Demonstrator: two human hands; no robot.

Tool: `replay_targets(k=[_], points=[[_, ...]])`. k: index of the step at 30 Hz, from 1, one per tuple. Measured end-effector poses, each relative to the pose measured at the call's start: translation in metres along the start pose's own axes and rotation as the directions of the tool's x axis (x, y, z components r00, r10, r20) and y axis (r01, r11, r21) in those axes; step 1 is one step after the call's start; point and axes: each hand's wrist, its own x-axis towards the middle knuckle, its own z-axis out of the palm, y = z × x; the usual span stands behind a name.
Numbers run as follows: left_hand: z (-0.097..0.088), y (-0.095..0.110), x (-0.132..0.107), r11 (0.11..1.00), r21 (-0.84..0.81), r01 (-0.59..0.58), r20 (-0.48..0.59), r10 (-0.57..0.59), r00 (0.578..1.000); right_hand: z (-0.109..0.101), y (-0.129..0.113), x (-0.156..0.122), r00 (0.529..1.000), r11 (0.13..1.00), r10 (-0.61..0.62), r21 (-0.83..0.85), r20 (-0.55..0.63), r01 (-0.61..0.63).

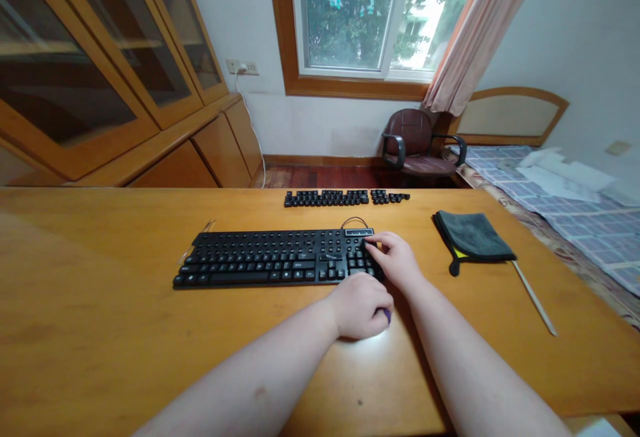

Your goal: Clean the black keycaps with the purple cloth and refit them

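Note:
A black computer keyboard (275,258) lies on the wooden desk (100,304), and several of its keycaps are off at the right end. My right hand (395,260) rests over that end, its fingertips on the keys; I cannot tell whether it grips one. My left hand (357,305) sits just in front of the keyboard, its fingers curled around a small purple object (387,316) that is mostly hidden. A double row of loose black keycaps (347,198) lines up along the desk's far edge.
A dark grey cloth (473,237) and a long pale stick (534,297) lie right of the keyboard. A thin wire loop (355,222) sits behind it. Beyond the desk stand a wooden cabinet (100,70), a dark office chair (413,144) and a bed (550,224) with papers.

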Motion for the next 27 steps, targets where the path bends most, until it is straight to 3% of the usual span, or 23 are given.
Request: replay_targets(k=[10, 18, 27], points=[[-0.0008, -0.0012, -0.0010, 0.999, -0.013, 0.040, 0.017, -0.040, 0.999, -0.0048, -0.0006, -0.0010, 0.998, 0.996, -0.037, -0.078, 0.057, 0.041], [-0.0016, -0.0017, -0.0015, 0.999, -0.015, 0.045, -0.013, -0.045, 0.999, -0.0046, 0.0040, 0.0009, 0.995, 0.998, -0.055, -0.038, 0.083, 0.058], [-0.0053, -0.0002, -0.0001, 0.994, -0.089, 0.068, -0.018, -0.070, 0.997, -0.0024, 0.0088, 0.0037, 0.997, 0.999, 0.032, 0.036, 0.068, -0.035]])
